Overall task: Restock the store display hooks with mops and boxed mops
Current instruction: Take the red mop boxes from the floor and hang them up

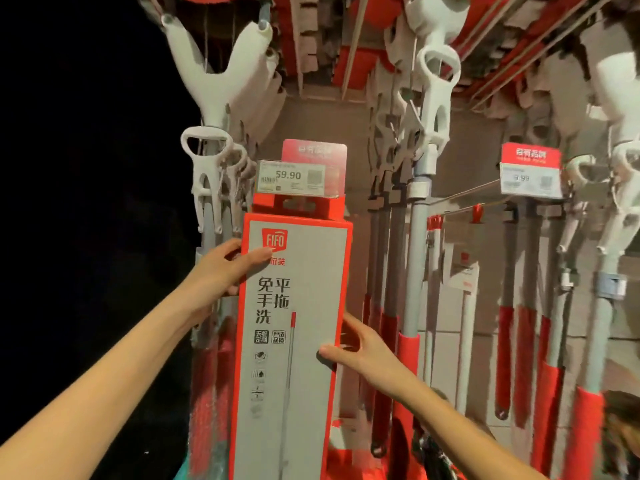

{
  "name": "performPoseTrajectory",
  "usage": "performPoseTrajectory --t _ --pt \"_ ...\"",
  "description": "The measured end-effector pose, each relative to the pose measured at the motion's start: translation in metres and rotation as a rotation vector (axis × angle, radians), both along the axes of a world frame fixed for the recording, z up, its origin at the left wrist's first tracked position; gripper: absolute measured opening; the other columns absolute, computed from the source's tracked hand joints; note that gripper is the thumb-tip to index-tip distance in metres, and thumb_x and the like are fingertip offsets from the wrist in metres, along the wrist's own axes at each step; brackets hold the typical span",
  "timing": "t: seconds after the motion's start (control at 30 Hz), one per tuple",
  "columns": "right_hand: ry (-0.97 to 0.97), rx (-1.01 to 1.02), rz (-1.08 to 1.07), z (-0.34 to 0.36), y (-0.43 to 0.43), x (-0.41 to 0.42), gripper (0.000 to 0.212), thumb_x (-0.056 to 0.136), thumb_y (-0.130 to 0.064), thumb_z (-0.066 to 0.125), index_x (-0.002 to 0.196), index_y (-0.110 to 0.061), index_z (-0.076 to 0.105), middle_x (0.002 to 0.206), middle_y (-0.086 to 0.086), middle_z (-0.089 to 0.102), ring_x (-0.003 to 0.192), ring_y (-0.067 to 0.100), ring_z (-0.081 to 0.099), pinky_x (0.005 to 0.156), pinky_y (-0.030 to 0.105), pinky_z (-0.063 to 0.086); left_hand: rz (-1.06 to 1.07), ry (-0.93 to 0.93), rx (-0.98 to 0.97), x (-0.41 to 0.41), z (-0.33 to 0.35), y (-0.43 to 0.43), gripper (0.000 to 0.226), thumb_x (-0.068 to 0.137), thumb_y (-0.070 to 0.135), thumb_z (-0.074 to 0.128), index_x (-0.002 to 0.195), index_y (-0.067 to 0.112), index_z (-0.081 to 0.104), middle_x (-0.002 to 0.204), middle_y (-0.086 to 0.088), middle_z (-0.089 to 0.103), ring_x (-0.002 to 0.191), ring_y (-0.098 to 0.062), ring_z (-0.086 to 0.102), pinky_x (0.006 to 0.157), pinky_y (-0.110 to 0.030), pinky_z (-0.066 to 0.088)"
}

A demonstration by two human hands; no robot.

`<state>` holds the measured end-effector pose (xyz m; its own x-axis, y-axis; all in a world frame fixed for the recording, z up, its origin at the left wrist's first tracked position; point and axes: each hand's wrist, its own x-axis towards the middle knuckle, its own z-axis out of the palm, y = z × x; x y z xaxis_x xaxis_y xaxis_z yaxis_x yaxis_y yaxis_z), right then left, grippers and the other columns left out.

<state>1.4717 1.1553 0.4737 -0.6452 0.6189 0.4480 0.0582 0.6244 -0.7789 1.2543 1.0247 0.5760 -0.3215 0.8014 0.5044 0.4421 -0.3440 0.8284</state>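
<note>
Two hands are clamping one boxed mop (294, 306), long axis upright: left hand (221, 268) gripping high on its left edge, right hand (363, 348) lower right, hang tab (298, 206) topmost.

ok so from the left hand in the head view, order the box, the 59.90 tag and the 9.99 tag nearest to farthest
1. box: touching, the left hand grips its left edge.
2. 59.90 tag: just above the box top, up and to the right of the hand.
3. 9.99 tag: far over on the right side of the display.
</note>
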Motion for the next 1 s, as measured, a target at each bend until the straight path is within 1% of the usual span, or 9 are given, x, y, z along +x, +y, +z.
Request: performPoseTrajectory --t 0.07,0.2,0.3,0.37,0.47,0.63,0.77,0.9,1.0 --pt "-0.001 -0.042 0.028 -0.007 0.01 -0.007 0.071 0.068 -0.047 0.079 0.132 -0.034 0.051 0.124 0.021 0.058 0.098 0.031 0.065 0.097 0.042 0.049 0.014 -0.003 -0.013 -0.003 -0.006 0.008 0.077 0.053 0.072 0.063 0.116 0.028 0.061 0.101 0.009 0.073 0.094 -0.012 0.07 0.086 -0.039 0.054" --pt "-0.002 -0.103 0.062 -0.013 0.034 -0.019 0.07 0.069 -0.042 0.078 0.132 -0.032 0.051 0.122 0.032 0.05 0.089 0.018 0.052 0.088 0.04 0.048 0.017 -0.063 -0.031 -0.008 -0.011 0.032 0.074 0.055 0.067 0.066 0.116 0.026 0.061 0.103 0.007 0.073 0.097 -0.012 0.068 0.091 -0.039 0.051" --pt "-0.012 -0.113 0.052 -0.015 0.06 -0.031 0.083 0.066 -0.043 0.079 0.14 -0.026 0.044 0.121 0.036 0.048 0.089 0.018 0.051 0.088 0.039 0.047 0.017 -0.121 -0.032 -0.017 -0.017 0.058 0.048 0.071 0.048 0.067 0.112 0.025 0.063 0.104 0.001 0.073 0.099 -0.02 0.068 0.094 -0.046 0.048" --pt "-0.017 -0.113 0.039 -0.016 0.075 -0.039 0.083 0.066 -0.042 0.08 0.139 -0.029 0.044 0.122 0.037 0.046 0.086 0.024 0.053 0.089 0.038 0.045 0.025 -0.16 -0.006 -0.023 -0.022 0.076 0.027 0.081 0.032 0.068 0.107 0.026 0.064 0.11 -0.004 0.071 0.101 -0.023 0.066 0.087 -0.04 0.051" --pt "-0.026 -0.12 -0.019 -0.021 0.095 -0.048 0.094 0.065 -0.049 0.08 0.145 -0.025 0.037 0.126 0.03 0.05 0.106 0.042 0.056 0.103 0.048 0.044 -0.035 -0.217 0.025 -0.03 -0.026 0.094 0.053 0.064 0.055 0.077 0.108 0.027 0.065 0.117 -0.004 0.066 0.107 -0.022 0.064 0.097 -0.043 0.048" --pt "-0.048 -0.09 -0.063 -0.019 0.114 -0.06 0.087 0.075 -0.041 0.073 0.148 -0.02 0.03 0.127 0.003 0.062 0.116 0.023 0.059 0.102 0.033 0.047 -0.108 -0.201 0.019 -0.045 -0.026 0.129 0.09 0.048 0.072 0.077 0.119 0.018 0.06 0.115 -0.003 0.069 0.111 -0.025 0.061 0.1 -0.052 0.042" --pt "-0.08 -0.055 -0.056 -0.014 0.126 -0.069 0.069 0.088 -0.027 0.066 0.147 -0.027 0.03 0.126 -0.013 0.061 0.118 0.013 0.058 0.103 0.028 0.044 -0.073 -0.291 -0.053 -0.053 -0.027 0.156 0.073 0.072 0.058 0.069 0.132 0.02 0.051 0.129 0.002 0.06 0.118 -0.021 0.054 0.106 -0.05 0.037" --pt "-0.119 -0.056 -0.062 -0.014 0.136 -0.076 0.068 0.092 -0.023 0.062 0.148 -0.031 0.024 0.124 -0.019 0.057 0.117 0.01 0.056 0.094 0.013 0.043 -0.093 -0.282 -0.009 -0.066 -0.034 0.173 0.087 0.058 0.066 0.073 0.13 0.022 0.052 0.126 0.004 0.062 0.115 -0.015 0.058 0.105 -0.047 0.041" --pt "-0.147 -0.05 -0.071 -0.013 0.136 -0.081 0.063 0.095 -0.024 0.057 0.147 -0.033 0.022 0.129 -0.025 0.05 0.112 -0.01 0.051 0.089 0.003 0.038 -0.117 -0.296 0.021 -0.069 -0.039 0.179 0.068 0.07 0.053 0.072 0.127 0.019 0.054 0.124 0.003 0.063 0.113 -0.013 0.059 0.105 -0.04 0.042"
